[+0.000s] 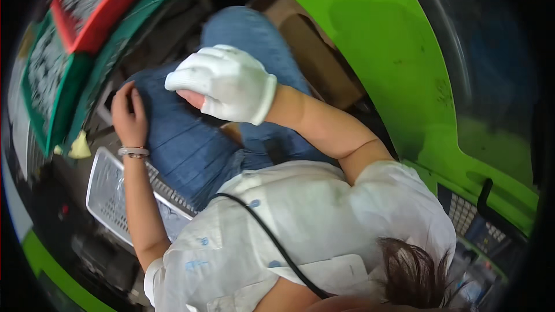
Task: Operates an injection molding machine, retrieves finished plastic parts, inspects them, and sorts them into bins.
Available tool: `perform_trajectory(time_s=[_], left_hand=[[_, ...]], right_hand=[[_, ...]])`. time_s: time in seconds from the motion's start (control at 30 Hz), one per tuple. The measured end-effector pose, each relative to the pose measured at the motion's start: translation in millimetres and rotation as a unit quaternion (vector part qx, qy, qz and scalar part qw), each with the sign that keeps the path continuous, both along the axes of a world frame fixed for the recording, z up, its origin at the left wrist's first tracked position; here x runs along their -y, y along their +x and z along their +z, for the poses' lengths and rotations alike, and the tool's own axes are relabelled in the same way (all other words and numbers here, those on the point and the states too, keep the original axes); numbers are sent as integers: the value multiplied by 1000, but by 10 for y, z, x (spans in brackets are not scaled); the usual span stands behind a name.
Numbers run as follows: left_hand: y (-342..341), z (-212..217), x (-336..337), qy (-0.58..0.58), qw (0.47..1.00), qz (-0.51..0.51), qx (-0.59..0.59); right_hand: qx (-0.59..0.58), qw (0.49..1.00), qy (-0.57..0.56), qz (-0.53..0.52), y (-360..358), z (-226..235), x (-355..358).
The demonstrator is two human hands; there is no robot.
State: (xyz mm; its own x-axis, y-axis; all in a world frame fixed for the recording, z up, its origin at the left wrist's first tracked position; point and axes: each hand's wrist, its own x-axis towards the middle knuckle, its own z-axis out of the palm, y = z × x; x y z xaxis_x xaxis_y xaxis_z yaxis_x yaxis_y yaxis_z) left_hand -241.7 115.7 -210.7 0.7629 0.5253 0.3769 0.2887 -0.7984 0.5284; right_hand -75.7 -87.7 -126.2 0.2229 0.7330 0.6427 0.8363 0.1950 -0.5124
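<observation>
My right hand [228,84] wears a white knit glove with the thumb tip bare. It hovers over my lap with the fingers curled in, and whatever they may hold is hidden. Bare and with a bracelet [133,152] at the wrist, my left hand [130,118] lies against the side of my left leg in blue jeans [173,121]. Its fingers are loosely stretched and no object shows in it. Next to the left forearm stands a white plastic basket [95,193] with slotted walls.
At the far left, a red bin [115,16] and a green bin [70,101] hold many small grey parts. A yellow scrap [80,145] is near them. A bright green machine panel [381,40] curves along the right, with a keypad [462,214] and black handle [484,196] below.
</observation>
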Motion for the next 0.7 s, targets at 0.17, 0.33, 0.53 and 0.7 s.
perform_trajectory(time_s=[0.17,0.33,0.53,0.7], left_hand=[[80,-163,-106,128,989,-23,-73],[-69,-348,-304,103,986,53,-121],[45,-298,-243,96,986,11,-134],[2,-303,-278,111,981,27,-159]], right_hand=[[-34,994,2,-104,316,-390,954],[-181,895,-192,-360,462,-1414,1767],[-323,544,-502,-589,935,-3711,3314],[-299,555,-551,-547,1144,-4257,3118]])
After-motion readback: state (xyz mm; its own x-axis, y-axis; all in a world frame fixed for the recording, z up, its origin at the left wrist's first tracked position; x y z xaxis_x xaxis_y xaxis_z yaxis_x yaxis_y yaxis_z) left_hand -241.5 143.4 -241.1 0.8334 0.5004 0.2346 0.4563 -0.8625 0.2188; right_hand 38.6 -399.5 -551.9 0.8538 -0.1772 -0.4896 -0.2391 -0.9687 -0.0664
